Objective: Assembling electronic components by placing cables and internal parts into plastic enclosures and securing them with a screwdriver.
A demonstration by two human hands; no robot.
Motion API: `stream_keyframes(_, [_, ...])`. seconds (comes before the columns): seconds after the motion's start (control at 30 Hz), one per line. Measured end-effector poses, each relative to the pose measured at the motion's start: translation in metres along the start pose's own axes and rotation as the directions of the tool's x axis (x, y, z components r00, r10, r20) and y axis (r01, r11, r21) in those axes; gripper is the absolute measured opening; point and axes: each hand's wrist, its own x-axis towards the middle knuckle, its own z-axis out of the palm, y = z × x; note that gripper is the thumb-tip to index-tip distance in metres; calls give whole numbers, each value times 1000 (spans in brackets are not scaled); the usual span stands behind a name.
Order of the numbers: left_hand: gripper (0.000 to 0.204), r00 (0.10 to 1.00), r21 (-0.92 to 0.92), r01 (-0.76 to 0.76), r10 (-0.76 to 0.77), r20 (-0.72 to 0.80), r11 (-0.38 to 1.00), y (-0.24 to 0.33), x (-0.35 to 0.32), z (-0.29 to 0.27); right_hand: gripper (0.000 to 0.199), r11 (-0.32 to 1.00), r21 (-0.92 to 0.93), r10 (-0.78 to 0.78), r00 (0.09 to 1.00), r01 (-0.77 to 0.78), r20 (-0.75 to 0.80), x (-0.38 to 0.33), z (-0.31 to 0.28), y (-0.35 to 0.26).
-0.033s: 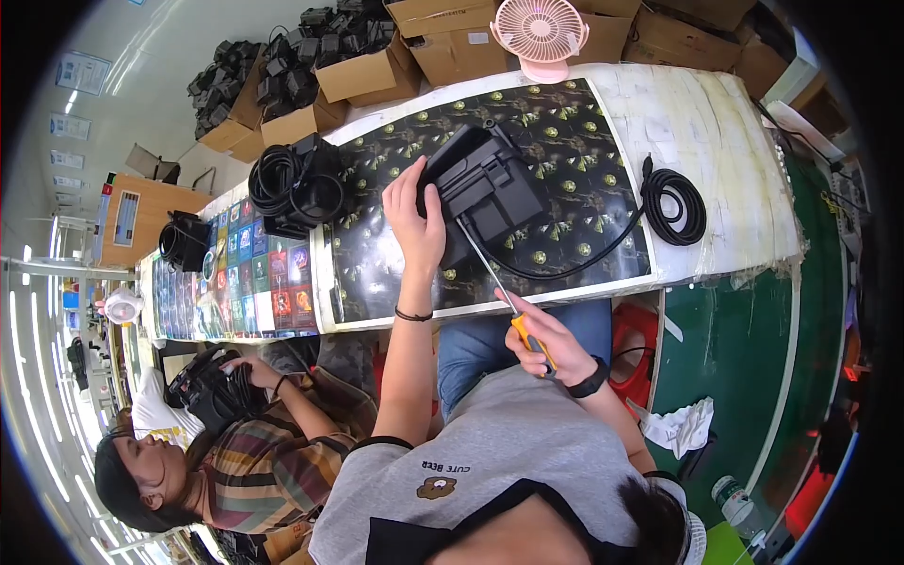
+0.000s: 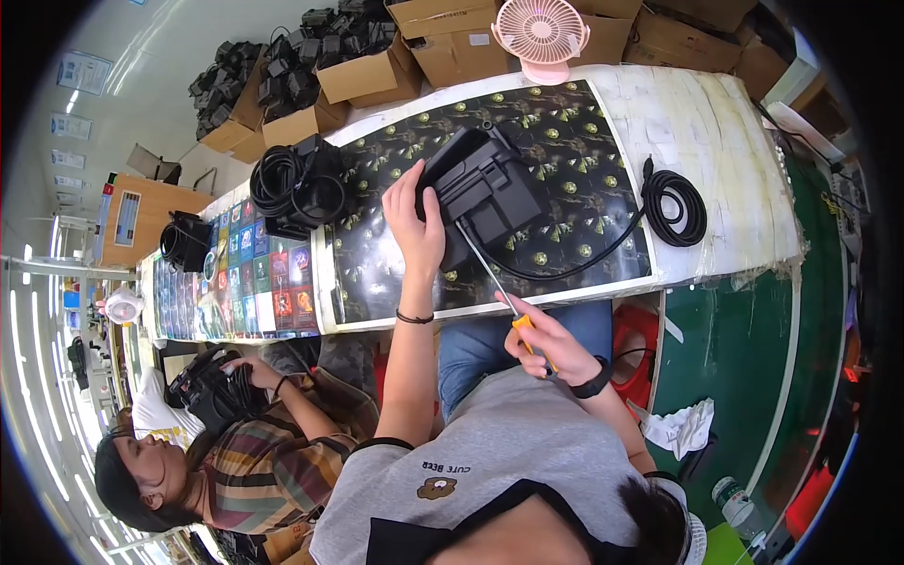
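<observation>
- Screwdriver work looks to be your step in hand: the tip seems set at the near-left part of the black plastic housing.
- That housing lies on a dark patterned mat, between the tabletop's far and near edges.
- Your right hand curls around the screwdriver; your left hand, half open, touches the housing's left side, though you cannot tell how firmly.
- Next likely calls for steady, aligned turning.

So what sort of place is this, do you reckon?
Probably an electronics workshop or small assembly line: black units are piled by cardboard boxes beyond the worktable, the right hand holds a screwdriver to a black device, and a co-worker alongside handles another black item.
</observation>
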Motion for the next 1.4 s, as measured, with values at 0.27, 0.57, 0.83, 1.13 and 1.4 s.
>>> stream_keyframes(0.27, [34, 998, -105, 35, -39, -42, 994, -3, -10, -6, 57, 557, -810, 79, 959, 182, 271, -23, 3, -33])
stream_keyframes(0.57, [37, 961, -159, -267, 276, 33, 950, 21, -22, -9, 18, 430, -790, -875, 419, 437, -244, 4, -2, -85])
stream_keyframes(0.83, [39, 937, -163, -334, 345, 46, 928, 18, -28, -20, 20, 326, -827, -896, 429, 458, -116, 50, 1, -93])
stream_keyframes(1.13, [34, 951, -214, -286, 304, 56, 934, 16, -23, -13, 26, 206, -876, -882, 471, 437, 28, 37, -13, -104])
stream_keyframes(1.4, [29, 964, -248, -224, 252, 88, 943, 9, -12, -21, 33, 112, -862, -872, 465, 494, 153, 49, -15, -105])
